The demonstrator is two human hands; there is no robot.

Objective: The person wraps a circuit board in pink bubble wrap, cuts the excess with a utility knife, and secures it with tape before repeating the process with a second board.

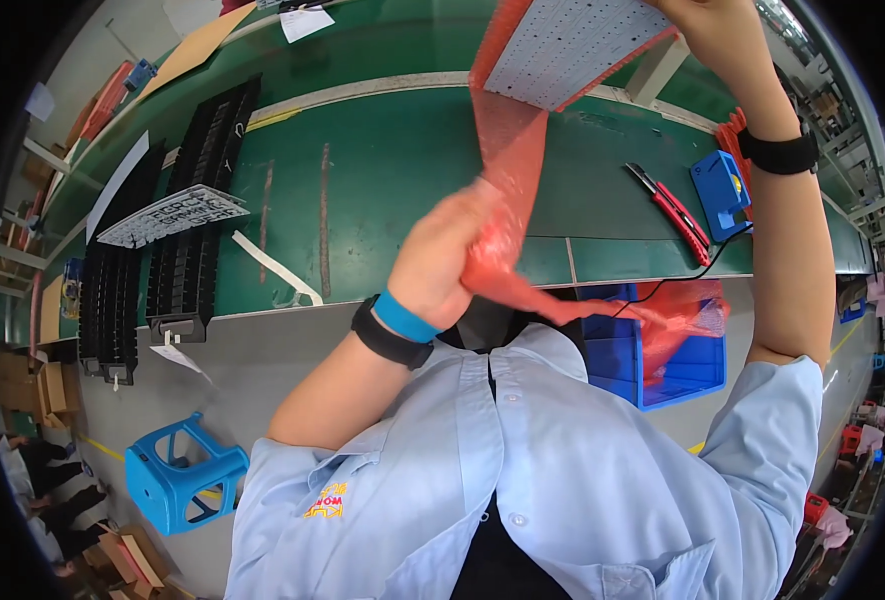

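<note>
Head view, centre: the left hand (445, 255), just off the middle toward 12 o'clock, is closing in a fist around gathered red bubble wrap (515, 145).
Right hand: at half past 1, the right hand (715, 35) is bending its fingers over the upper edge of a pale perforated panel (575, 50) and gripping it; how tightly, I cannot tell, as the top of the picture is cutting off part of the grasp.
Panel: it is tilting above the tabletop (393, 175) at 1 o'clock, with red wrap edging its sides.
Bubble wrap: one length is running from the panel down to the left hand; beyond the fist, a twisted length is trailing toward 4 o'clock, reaching a blue crate (611, 360) below the tabletop's near edge.
Wrists: a blue band and a black band are circling the left wrist; a black band (781, 152) is circling the right.
Tools: a red utility knife (679, 215) is lying at 2 o'clock, with a blue tape dispenser (720, 192) sitting just beyond it.
Racks: two black slotted racks (203, 185) are standing between 9 and 10 o'clock, with a white board with black markings (173, 216) resting across them.
White strip: a narrow strip (278, 268) is lying near the tabletop edge, just past 9 o'clock.
Stool: a blue stool (168, 485) is standing on the grey floor at 8 o'clock.
</note>
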